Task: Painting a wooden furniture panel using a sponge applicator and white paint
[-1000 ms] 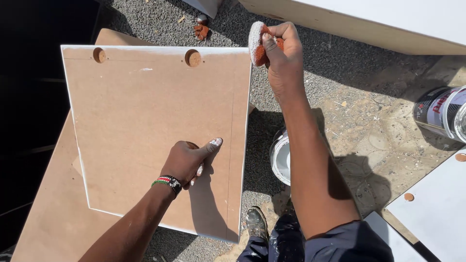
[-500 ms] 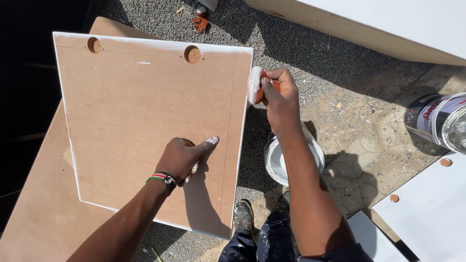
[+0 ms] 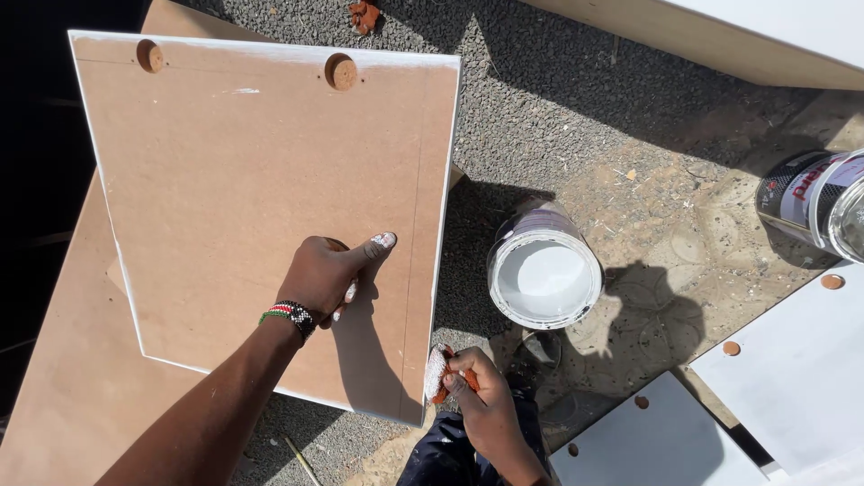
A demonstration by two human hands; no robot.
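The left hand [image 3: 328, 273] presses flat, fingers spread, on the bare brown face of the board [image 3: 252, 189], pinning it on the larger sheet [image 3: 72, 378] beneath so its white-coated edges overhang freely. The right hand [image 3: 481, 400] pinches an orange sponge [image 3: 437, 373], white with paint, against the board's near right edge. An open can of white paint [image 3: 544, 274] stands just beside on the gravel, within reach for reloading.

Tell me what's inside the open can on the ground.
The open can holds white paint, filling it wide across. Its bottom is hidden under the paint, so the depth cannot be told.
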